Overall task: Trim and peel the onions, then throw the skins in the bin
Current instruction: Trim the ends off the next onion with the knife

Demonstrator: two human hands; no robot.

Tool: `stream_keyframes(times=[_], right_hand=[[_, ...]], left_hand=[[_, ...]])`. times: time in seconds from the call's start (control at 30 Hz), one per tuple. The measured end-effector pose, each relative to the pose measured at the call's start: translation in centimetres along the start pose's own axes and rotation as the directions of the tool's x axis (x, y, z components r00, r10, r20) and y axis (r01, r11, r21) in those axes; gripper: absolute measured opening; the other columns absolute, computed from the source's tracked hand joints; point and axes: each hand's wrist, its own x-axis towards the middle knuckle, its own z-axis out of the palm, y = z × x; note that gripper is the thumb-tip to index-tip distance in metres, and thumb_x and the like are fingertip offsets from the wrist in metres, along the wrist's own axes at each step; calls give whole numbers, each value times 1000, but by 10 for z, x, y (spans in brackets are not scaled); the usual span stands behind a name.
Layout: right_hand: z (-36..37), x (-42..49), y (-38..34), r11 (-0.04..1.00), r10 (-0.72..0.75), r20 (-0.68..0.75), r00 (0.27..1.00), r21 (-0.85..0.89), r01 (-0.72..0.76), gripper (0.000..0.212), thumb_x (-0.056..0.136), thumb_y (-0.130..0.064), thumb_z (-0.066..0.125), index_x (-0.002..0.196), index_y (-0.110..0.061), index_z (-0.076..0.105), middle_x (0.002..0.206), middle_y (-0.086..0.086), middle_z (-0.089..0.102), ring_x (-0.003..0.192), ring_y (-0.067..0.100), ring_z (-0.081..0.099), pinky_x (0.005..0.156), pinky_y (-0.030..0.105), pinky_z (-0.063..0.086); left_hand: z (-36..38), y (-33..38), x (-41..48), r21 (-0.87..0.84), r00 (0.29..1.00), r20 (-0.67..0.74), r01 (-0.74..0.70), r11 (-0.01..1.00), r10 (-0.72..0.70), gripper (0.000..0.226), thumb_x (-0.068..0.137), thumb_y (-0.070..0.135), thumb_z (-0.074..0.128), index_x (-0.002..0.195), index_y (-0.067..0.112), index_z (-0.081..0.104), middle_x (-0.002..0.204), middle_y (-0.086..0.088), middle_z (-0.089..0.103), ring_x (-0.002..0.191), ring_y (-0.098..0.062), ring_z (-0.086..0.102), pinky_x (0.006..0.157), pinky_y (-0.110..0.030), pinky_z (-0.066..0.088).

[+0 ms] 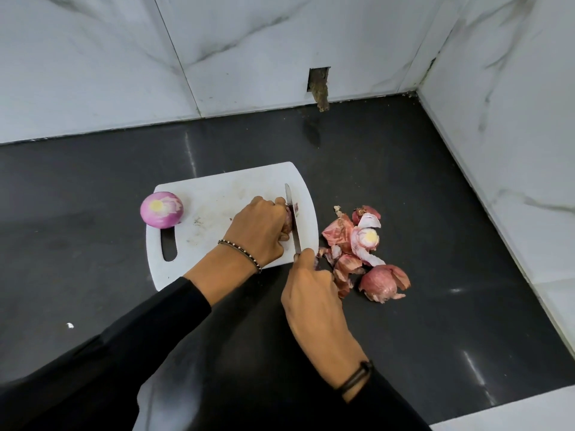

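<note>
Fingers (pixel 280 202) of left hand (pixel 259 227) curled round small red onion (pixel 287 221); right hand (pixel 311 284) wrapped round handle of steel knife (pixel 291 209). Beneath: black stone counter (pixel 93 181), white plastic cutting board (pixel 217 194) bearing onion, papery red skins (pixel 345 244) heaped beside. Blade touching onion beside fingertips: risks a nick should onion roll.

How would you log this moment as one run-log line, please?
step: trimming | left hand: holds onion on cutting board | right hand: grips knife | peeled onion: board's left edge | skins: on counter

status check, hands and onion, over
Left hand grips onion on board. Right hand holds knife, blade on its end. Skins piled beside board, not yet binned.
</note>
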Motion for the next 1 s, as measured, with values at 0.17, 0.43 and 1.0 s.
stream_keyframes(times=[0.17, 0.43, 1.0], right_hand=[[9, 17, -5, 998, 28, -9, 1000, 52, -28, 24, 106, -11, 37, 130, -8, 40, 127, 18, 59, 108, 35, 65, 76, 39, 48], [12, 4, 10, 991, -14, -34, 999, -135, 9, 22, 107, -11, 32, 129, -10, 36, 111, 12, 66, 99, 31, 67, 64, 36, 37], [-11, -11, 54, 921, 23, -150, 988, 387, 38, 30, 110, -34, 31, 108, -11, 51, 77, 4, 58, 64, 13, 55, 56, 27, 42]], left_hand=[[4, -2, 0, 31, 1000, -22, -4, 1000, 5, 29, 88, 13, 56, 116, 8, 56, 109, -11, 64, 104, -26, 53, 73, -28, 41], [4, -12, -3, -98, 1000, -18, 12, 995, -14, 34, 85, 16, 63, 116, 7, 54, 94, -14, 64, 79, -26, 52, 63, -28, 35], [31, -56, -27, -392, 984, -170, -26, 920, -45, 62, 75, 35, 81, 128, 20, 53, 123, 2, 55, 113, -16, 47, 92, -18, 32]])
